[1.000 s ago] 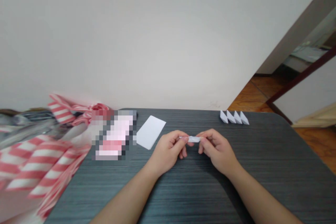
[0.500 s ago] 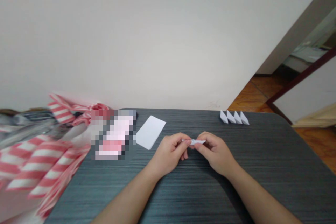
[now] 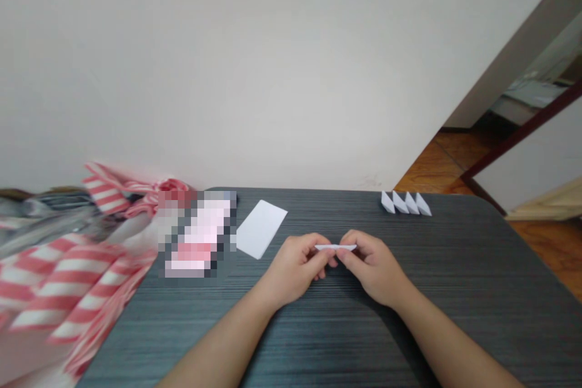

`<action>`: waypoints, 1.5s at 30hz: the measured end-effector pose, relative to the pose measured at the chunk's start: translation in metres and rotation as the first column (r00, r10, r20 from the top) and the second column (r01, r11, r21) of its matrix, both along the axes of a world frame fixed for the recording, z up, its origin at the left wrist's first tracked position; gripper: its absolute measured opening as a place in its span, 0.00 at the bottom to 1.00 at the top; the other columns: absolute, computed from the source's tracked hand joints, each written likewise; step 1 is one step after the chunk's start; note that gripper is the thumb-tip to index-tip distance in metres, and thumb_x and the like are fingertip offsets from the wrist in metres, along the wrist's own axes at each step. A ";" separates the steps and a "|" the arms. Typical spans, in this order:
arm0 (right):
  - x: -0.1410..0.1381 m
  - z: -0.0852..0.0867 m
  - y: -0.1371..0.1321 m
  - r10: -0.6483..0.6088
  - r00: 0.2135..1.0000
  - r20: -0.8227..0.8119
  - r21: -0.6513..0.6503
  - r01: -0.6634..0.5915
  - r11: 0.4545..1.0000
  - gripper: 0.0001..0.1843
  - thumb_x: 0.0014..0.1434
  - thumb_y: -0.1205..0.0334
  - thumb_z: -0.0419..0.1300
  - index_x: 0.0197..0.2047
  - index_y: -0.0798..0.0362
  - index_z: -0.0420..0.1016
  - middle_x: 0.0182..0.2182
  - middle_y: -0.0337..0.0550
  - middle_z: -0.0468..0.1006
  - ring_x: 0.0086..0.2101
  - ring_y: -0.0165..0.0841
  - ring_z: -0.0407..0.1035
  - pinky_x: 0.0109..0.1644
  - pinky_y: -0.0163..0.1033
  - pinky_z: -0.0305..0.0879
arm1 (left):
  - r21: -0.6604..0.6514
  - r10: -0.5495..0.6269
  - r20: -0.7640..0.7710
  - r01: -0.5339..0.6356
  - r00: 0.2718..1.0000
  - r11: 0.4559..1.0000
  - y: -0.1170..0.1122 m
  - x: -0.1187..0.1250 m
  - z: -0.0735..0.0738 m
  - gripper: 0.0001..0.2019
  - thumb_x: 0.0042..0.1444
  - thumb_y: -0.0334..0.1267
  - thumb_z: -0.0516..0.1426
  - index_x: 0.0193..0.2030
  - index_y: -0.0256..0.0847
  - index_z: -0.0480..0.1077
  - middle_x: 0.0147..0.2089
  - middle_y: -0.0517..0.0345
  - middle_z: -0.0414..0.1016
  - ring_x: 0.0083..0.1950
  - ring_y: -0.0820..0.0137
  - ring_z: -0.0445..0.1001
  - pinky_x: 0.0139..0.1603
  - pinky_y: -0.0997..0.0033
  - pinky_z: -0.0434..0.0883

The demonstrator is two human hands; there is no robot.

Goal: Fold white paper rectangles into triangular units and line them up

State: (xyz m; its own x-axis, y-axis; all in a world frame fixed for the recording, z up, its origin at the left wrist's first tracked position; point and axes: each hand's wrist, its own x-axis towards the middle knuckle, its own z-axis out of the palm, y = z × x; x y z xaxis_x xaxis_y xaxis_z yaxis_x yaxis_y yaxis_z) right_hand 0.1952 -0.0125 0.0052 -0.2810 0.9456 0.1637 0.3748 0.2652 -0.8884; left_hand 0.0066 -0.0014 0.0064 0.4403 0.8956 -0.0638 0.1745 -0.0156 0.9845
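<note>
Head view, lower centre: left hand (image 3: 296, 270) and right hand (image 3: 377, 268) pinch one folded white paper (image 3: 335, 247), seemingly creasing it, which calls for even pressure.

The folded paper (image 3: 335, 247) is small, white and plain. It shows as a long, thin strip, quite straight along its upper edge, and both its ends become narrow, like points. It lies crosswise and nearly level, with its thin side turned to the viewer. The left hand (image 3: 296, 268) pinches it on the left, the right hand (image 3: 375, 268) on the right, and the two grips come close around its middle. Because it is seen almost edge-on, I cannot say how its folds are arranged.
</note>
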 end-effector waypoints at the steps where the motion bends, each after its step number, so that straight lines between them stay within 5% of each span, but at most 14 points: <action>1: 0.000 0.000 0.000 0.004 1.000 0.002 0.002 -0.004 1.000 0.08 0.62 0.64 0.58 0.30 0.53 0.73 0.28 0.40 0.75 0.30 0.32 0.68 0.35 0.36 0.62 | 0.006 0.002 -0.012 -0.002 1.000 1.000 0.000 0.000 0.000 0.10 0.61 0.39 0.55 0.33 0.37 0.73 0.26 0.59 0.74 0.24 0.76 0.70 0.26 0.79 0.67; 45: 0.000 0.006 0.001 0.027 0.992 0.120 0.059 -0.034 0.998 0.11 0.63 0.66 0.56 0.28 0.52 0.72 0.24 0.37 0.71 0.27 0.31 0.65 0.32 0.35 0.58 | 0.004 -0.031 -0.049 0.031 0.998 1.000 0.000 0.000 0.001 0.12 0.61 0.42 0.55 0.30 0.37 0.72 0.26 0.57 0.76 0.25 0.75 0.70 0.26 0.78 0.67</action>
